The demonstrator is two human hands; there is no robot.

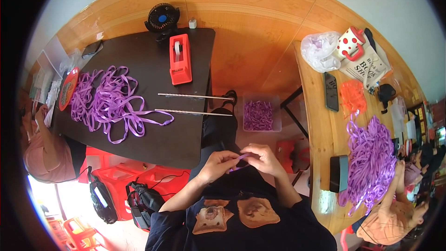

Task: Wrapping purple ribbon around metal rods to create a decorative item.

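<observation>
pinches one narrow, glossy purple ribbon (244,156) above the lap, with fingers of left hand (219,165) and right hand (261,159) closed on it. has two slim rods (195,96), one blocky red tape dispenser (180,67) and one tangled ribbon heap (111,100) on dark table (183,144), one shaggy purple heap (369,162) on wood-grained table (320,148), one translucent plastic tub (278,114) between.

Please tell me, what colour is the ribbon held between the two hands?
The ribbon is purple, seen best in the head view.
</observation>
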